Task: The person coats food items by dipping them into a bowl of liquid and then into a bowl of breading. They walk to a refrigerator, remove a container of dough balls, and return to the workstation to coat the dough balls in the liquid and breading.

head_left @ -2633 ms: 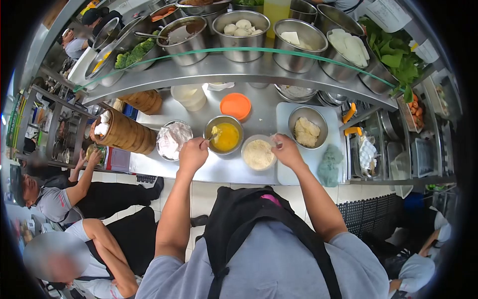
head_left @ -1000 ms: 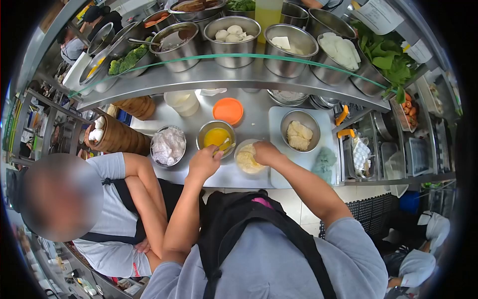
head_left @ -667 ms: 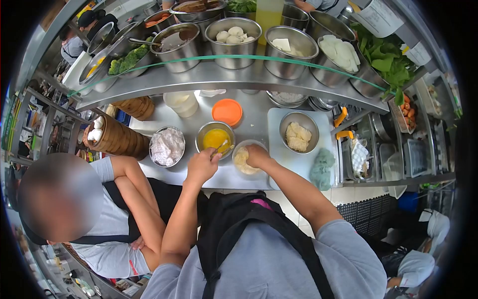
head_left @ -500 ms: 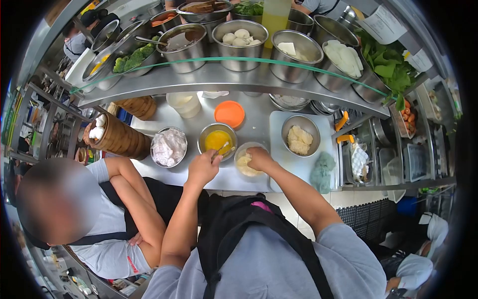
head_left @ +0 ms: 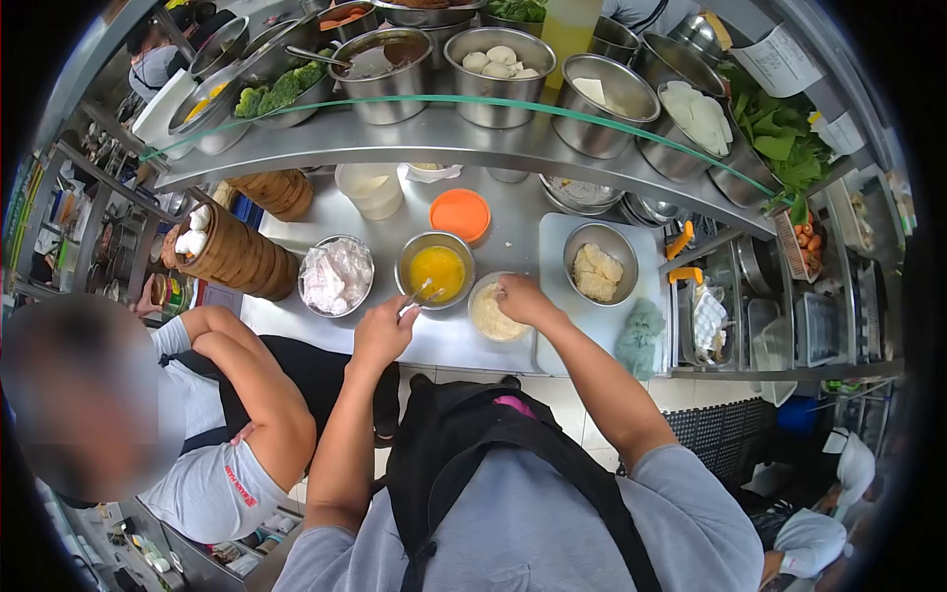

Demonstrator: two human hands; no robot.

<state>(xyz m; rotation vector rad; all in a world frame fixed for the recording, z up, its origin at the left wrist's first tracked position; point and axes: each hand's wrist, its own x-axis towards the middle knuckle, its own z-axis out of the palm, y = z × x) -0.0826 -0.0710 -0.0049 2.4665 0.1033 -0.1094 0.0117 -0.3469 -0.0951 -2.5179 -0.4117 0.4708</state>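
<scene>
My left hand (head_left: 383,333) is closed on metal tongs (head_left: 419,294), whose tips reach over the near left rim of a steel bowl of yellow liquid (head_left: 436,273). Just right of that bowl, my right hand (head_left: 525,301) has its fingers inside a clear container of pale crumbs (head_left: 493,314); what the fingertips hold, if anything, is hidden. On the white cutting board (head_left: 559,347) stands a steel bowl of pale yellow pieces (head_left: 598,271). A bowl with white, plastic-like wrapping (head_left: 335,276) is on the left, and an orange lid (head_left: 460,215) lies behind the yellow liquid.
A co-worker with folded arms (head_left: 247,380) is close on my left. Bamboo steamers (head_left: 242,259) stand at the counter's left. A steel shelf (head_left: 444,138) with food containers crosses above the counter's back. Green netting-like material (head_left: 641,337) lies at the board's right.
My left hand has moved left and down, and the tongs have drawn back to the bowl's rim. The co-worker's head has shifted left. The camera view has shifted slightly.
</scene>
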